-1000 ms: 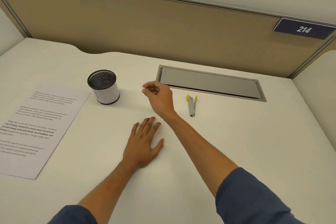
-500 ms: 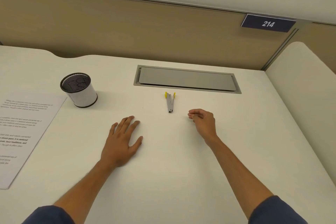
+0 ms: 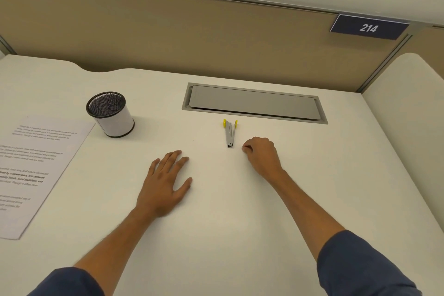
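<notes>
Head view, centre frame: right grip (image 3: 260,156) curled narrow, apparently empty, beside stapler (image 3: 230,133), likely readying to take it; left grip (image 3: 165,182) flat, wide, bracing on table (image 3: 240,223).

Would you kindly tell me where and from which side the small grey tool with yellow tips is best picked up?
I'd pinch the grey tool across its long sides at mid-length, coming from above with the right hand beside it; it lies flat, narrow end toward you.
</notes>
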Action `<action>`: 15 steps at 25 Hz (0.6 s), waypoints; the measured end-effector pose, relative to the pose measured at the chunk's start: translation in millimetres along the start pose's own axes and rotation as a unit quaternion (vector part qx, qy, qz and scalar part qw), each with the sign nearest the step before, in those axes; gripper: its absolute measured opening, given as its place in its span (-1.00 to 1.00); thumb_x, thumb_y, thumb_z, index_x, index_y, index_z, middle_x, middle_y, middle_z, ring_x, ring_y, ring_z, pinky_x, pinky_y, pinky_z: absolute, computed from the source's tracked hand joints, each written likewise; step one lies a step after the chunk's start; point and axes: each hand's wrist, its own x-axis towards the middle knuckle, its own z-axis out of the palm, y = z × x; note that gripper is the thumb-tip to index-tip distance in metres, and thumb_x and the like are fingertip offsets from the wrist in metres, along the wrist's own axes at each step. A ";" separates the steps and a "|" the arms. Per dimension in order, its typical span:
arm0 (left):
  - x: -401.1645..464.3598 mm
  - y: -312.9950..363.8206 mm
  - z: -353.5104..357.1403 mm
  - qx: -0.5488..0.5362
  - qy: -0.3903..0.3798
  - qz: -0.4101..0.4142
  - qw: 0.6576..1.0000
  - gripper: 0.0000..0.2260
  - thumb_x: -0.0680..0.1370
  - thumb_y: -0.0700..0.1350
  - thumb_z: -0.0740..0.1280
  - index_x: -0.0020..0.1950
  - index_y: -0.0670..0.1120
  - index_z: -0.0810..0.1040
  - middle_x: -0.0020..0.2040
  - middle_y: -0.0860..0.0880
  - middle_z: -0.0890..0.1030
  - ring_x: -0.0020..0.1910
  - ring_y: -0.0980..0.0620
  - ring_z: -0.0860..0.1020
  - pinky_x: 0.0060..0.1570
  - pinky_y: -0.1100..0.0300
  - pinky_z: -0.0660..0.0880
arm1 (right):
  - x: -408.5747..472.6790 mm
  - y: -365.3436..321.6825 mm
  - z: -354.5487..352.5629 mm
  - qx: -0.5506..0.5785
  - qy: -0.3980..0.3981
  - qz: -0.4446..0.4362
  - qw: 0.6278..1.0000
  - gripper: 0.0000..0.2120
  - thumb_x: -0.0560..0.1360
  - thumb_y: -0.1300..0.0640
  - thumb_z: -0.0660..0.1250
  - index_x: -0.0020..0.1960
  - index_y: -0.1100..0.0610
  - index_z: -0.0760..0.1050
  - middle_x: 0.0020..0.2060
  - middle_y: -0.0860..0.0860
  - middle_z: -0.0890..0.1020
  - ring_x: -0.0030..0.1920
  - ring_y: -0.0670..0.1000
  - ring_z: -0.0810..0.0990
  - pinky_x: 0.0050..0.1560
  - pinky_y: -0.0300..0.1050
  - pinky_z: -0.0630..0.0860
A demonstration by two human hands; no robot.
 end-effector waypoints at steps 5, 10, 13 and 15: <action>0.5 0.0 0.5 -0.003 0.005 0.001 1.000 -0.45 0.56 0.24 0.05 0.49 0.03 0.34 0.54 0.03 0.28 0.53 0.05 0.18 0.51 0.03 0.04 | -5.0 -6.3 10.5 -0.097 0.003 -0.008 0.995 -0.82 0.57 0.27 0.12 -0.01 0.21 0.51 -0.06 0.09 0.56 -0.04 0.13 0.51 -0.17 -0.03 0.39; 0.2 -1.0 1.7 -0.002 -0.002 -0.003 1.000 -0.44 0.57 0.25 0.04 0.51 0.05 0.31 0.56 0.04 0.24 0.55 0.05 0.15 0.52 0.02 0.03 | 0.7 -33.6 6.6 0.102 0.042 -0.046 0.993 -0.86 0.57 0.17 0.21 -0.04 0.14 0.54 -0.08 0.01 0.61 -0.07 0.04 0.53 -0.06 -0.04 0.46; 0.0 -0.8 1.7 -0.004 -0.003 -0.004 1.000 -0.45 0.57 0.25 0.05 0.50 0.05 0.31 0.56 0.04 0.24 0.54 0.06 0.15 0.52 0.02 0.02 | 11.7 -50.1 10.4 0.059 0.036 -0.098 0.993 -0.85 0.56 0.17 0.25 -0.08 0.11 0.60 -0.09 0.01 0.63 -0.05 0.06 0.53 -0.05 -0.05 0.37; 0.6 -0.4 1.0 -0.002 -0.003 -0.006 1.000 -0.45 0.57 0.25 0.04 0.50 0.05 0.31 0.56 0.04 0.24 0.55 0.06 0.14 0.52 0.03 0.01 | 18.3 -54.7 11.8 0.006 0.030 -0.109 0.994 -0.82 0.54 0.18 0.25 -0.13 0.07 0.62 -0.12 0.00 0.63 -0.04 0.06 0.51 -0.09 -0.10 0.23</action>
